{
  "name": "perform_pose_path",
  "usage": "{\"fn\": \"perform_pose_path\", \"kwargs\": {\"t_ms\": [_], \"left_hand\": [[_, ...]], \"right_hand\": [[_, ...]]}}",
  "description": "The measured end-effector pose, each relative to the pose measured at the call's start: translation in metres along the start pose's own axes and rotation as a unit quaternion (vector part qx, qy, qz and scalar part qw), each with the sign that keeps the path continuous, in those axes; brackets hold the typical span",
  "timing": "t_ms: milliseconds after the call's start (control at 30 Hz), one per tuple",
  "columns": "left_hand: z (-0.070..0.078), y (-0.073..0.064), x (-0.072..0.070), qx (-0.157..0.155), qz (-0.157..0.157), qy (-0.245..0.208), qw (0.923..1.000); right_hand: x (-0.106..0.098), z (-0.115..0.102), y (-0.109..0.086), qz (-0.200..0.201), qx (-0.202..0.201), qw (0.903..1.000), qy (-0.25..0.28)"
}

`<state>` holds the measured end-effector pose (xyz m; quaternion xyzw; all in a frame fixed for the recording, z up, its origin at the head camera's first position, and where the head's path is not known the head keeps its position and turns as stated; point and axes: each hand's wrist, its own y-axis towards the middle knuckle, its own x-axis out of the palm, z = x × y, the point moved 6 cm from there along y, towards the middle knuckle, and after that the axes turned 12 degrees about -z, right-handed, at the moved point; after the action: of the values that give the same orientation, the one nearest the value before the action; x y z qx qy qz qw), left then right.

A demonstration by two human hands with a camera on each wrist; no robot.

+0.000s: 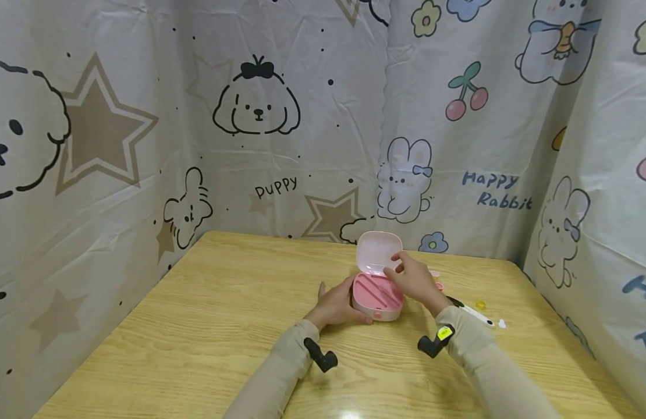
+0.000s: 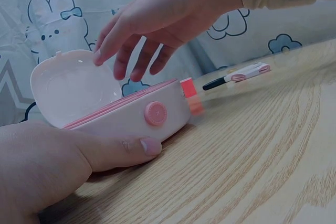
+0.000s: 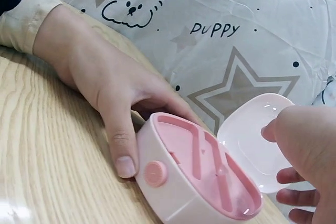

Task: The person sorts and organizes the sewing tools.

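On table, at five o'clock: gripping pink box with left hand.
Hovering at box's two o'clock, by raised lid, with right hand relaxed.

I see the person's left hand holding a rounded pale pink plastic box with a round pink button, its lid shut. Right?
No: the pale pink plastic lid isn't shut; the head view shows it standing open behind the rounded pale pink plastic box. The left hand does hold this box with a round pink button.
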<state>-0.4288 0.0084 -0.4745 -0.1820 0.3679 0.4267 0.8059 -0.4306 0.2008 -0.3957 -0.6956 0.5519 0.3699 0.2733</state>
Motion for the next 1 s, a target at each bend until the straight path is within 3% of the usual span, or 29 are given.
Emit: {"fn": "perform_pose_path", "kwargs": {"t_ms": [367, 500, 833, 1000], "left_hand": [[0.0, 0.001, 0.0, -0.007, 0.0, -0.003, 1.0], [0.0, 0.0, 0.0, -0.007, 0.001, 0.001, 1.0], [0.0, 0.001, 0.0, -0.014, 0.005, 0.014, 0.9998], [-0.001, 0.001, 0.001, -0.012, 0.004, 0.012, 0.9998]], "right_hand": [[0.016, -0.007, -0.005, 0.029, -0.077, 0.9956, -0.044], [0.026, -0.005, -0.007, 0.031, -0.088, 0.9941, -0.056], [0.053, -0.001, -0.01, 0.075, -0.107, 0.99, -0.053], [0.059, -0.004, -0.014, 0.104, -0.12, 0.9871, -0.021]]}}
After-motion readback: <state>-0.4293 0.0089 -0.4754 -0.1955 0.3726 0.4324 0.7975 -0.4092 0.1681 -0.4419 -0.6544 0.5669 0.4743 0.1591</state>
